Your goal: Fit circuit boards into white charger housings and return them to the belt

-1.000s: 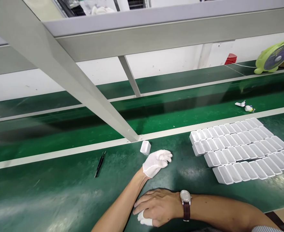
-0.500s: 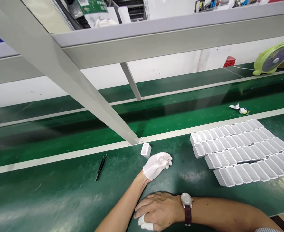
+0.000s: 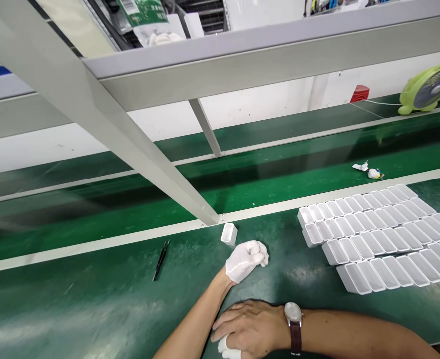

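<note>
My left hand [image 3: 247,260], in a white glove, rests on the green tabletop with its fingers curled into a loose fist. Nothing shows in it. Just beyond it stands a small white open box [image 3: 229,234]. My right hand [image 3: 252,326] lies palm down beside my left forearm, its bare fingers stretched towards that arm. White covers sit on two of its digits at the lower edge. A wristwatch [image 3: 293,314] with a brown strap is on the right wrist. Black tweezers [image 3: 161,260] lie on the table to the left of the gloved hand.
Several rows of white rectangular boxes [image 3: 373,239] stand at the right. A slanting grey post [image 3: 160,164] meets the table's far edge, under a grey shelf beam [image 3: 242,65]. A green fan [image 3: 427,89] and a red object [image 3: 359,93] are at the back right.
The fingers of my left hand have curled in more tightly. My right hand keeps its place by the left forearm. The view has shifted slightly, while the boxes and tweezers stay put.
</note>
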